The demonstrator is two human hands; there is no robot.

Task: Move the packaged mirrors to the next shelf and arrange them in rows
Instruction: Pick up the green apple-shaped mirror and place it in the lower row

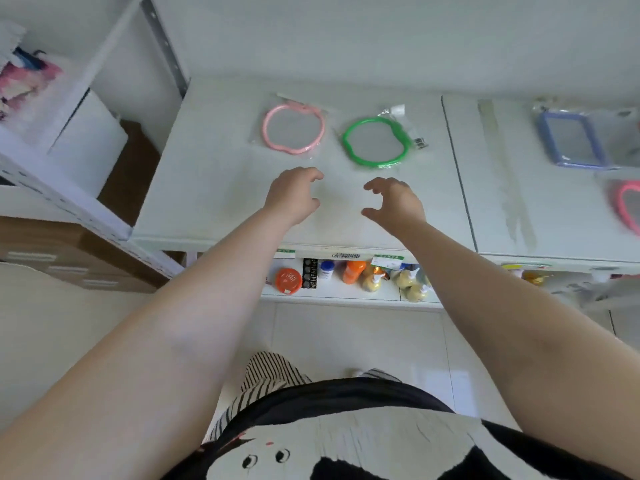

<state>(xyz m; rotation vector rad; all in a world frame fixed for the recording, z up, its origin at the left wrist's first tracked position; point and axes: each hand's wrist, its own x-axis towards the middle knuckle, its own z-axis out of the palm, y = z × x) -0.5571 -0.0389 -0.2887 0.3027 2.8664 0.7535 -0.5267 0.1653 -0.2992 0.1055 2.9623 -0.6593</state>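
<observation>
both hands (296, 195) (393, 202) hover loosely curled, holding nothing, near the green mirror (377, 142); its slick bag could slip and break the row.

No wording is showing clearly enough to read. Price tags (387, 261) are hanging on the shelf's front edge (242, 244) at 6 o'clock, their print blurred, and a barcode sticker (420, 142) is sitting at 3 o'clock on the green mirror's packet (408, 128), its digits too small to read.

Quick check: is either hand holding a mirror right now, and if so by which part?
Nothing is held. The left hand and right hand hover loosely curled over the shelf, short of the pink mirror and green mirror.
</observation>
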